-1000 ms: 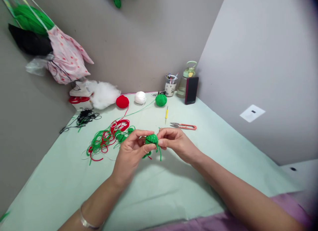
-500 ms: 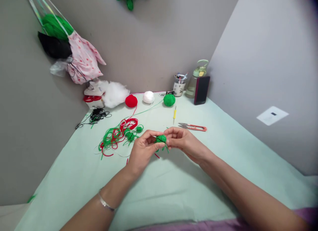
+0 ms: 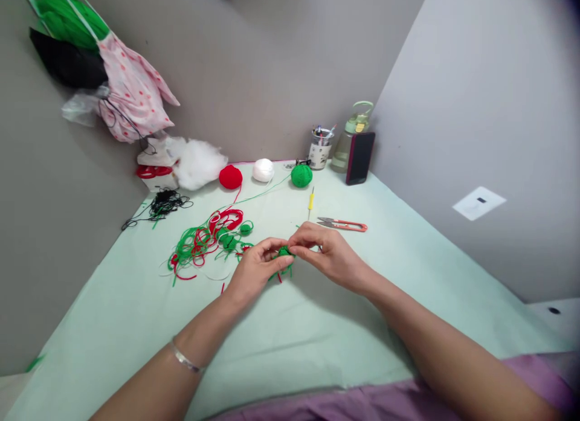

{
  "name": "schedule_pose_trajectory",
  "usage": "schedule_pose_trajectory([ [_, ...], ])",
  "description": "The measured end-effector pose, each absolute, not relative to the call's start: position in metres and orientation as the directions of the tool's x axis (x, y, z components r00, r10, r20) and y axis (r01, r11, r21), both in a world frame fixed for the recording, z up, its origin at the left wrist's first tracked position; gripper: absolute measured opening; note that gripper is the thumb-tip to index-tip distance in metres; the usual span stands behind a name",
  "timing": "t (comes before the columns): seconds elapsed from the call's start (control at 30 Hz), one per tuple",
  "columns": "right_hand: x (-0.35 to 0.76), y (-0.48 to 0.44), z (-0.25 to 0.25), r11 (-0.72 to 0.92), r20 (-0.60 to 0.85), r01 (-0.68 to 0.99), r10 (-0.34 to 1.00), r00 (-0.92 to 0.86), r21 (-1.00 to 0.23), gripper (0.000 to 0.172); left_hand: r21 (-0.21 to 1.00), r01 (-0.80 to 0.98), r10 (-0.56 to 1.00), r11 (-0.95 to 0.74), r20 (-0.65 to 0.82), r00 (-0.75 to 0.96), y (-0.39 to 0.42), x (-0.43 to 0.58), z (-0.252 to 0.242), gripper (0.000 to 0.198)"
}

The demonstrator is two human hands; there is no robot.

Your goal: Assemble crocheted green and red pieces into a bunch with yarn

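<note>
A small green crocheted piece (image 3: 284,251) is held just above the table, mostly covered by fingers. My left hand (image 3: 257,267) is closed round it, thumb in front and fingers behind. At its right edge my right hand (image 3: 330,253) pinches with thumb and forefinger. Whether a needle or strand lies in that pinch is too small to make out. Loose green yarn ends hang below the piece. Left of my hands lies a tangle of red, green and white yarn (image 3: 194,246), with small green crocheted pieces (image 3: 229,240) at its right side.
Behind my hands lie orange-handled thread snips (image 3: 347,224) and a yellow-handled crochet hook (image 3: 310,201). Along the back are red (image 3: 231,177), white and green yarn balls (image 3: 301,176), white stuffing (image 3: 199,164), a pen cup (image 3: 319,150), a bottle and a phone (image 3: 360,159). Black yarn (image 3: 163,203) lies far left.
My right fingers have drawn together in a tighter pinch over the piece, which is now more hidden. The whole view has shifted, so everything appears slightly further left and higher.
</note>
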State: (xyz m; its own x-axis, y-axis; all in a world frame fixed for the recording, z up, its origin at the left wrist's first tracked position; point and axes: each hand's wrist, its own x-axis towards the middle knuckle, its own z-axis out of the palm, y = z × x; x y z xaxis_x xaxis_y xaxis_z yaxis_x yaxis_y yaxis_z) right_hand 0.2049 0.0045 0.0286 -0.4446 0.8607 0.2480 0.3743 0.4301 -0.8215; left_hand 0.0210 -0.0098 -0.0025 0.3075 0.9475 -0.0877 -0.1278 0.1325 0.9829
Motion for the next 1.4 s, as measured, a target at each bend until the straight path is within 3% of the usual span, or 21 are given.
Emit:
schedule_pose_trajectory([
  [0.1, 0.204, 0.007, 0.031, 0.371, 0.241, 0.317, 0.892, -0.381, -0.873, 0.011, 0.982, -0.126, 0.925, 0.14, -0.084, 0.371, -0.011, 0.022, -0.006, 0.034],
  [0.23, 0.204, 0.014, 0.027, 0.094, 0.073, 0.063, 0.958, -0.277, -0.994, 0.014, 0.98, -0.109, 0.902, 0.166, -0.106, 0.418, -0.011, 0.021, -0.01, 0.036],
  [0.3, 0.205, 0.017, 0.024, 0.038, 0.033, 0.01, 0.953, -0.301, -0.999, 0.016, 0.976, -0.103, 0.89, 0.194, -0.131, 0.437, -0.011, 0.021, -0.01, 0.036],
  [0.53, 0.207, 0.018, 0.018, 0.053, 0.007, 0.094, 0.903, -0.43, -0.994, 0.017, 0.951, -0.128, 0.884, 0.282, -0.205, 0.419, -0.011, 0.021, -0.011, 0.036],
  [0.67, 0.203, 0.02, 0.011, -0.085, -0.059, -0.066, 0.943, -0.328, -0.994, 0.024, 0.943, -0.149, 0.876, 0.298, -0.208, 0.436, -0.01, 0.022, -0.009, 0.036],
  [0.8, 0.203, 0.02, 0.01, -0.19, -0.116, -0.165, 0.92, -0.374, -0.968, 0.031, 0.944, -0.133, 0.863, 0.302, -0.211, 0.46, -0.01, 0.021, -0.011, 0.035],
  [1.03, 0.217, 0.031, 0.016, -0.13, -0.042, -0.437, 0.978, -0.205, -0.89, 0.03, 0.943, -0.06, 0.801, 0.327, -0.243, 0.547, -0.011, 0.019, -0.012, 0.04],
  [1.4, 0.218, 0.017, 0.039, 0.001, 0.071, -0.34, 0.978, -0.195, -0.94, 0.02, 0.937, -0.228, 0.897, 0.264, -0.152, 0.415, -0.002, 0.003, 0.006, 0.031],
])
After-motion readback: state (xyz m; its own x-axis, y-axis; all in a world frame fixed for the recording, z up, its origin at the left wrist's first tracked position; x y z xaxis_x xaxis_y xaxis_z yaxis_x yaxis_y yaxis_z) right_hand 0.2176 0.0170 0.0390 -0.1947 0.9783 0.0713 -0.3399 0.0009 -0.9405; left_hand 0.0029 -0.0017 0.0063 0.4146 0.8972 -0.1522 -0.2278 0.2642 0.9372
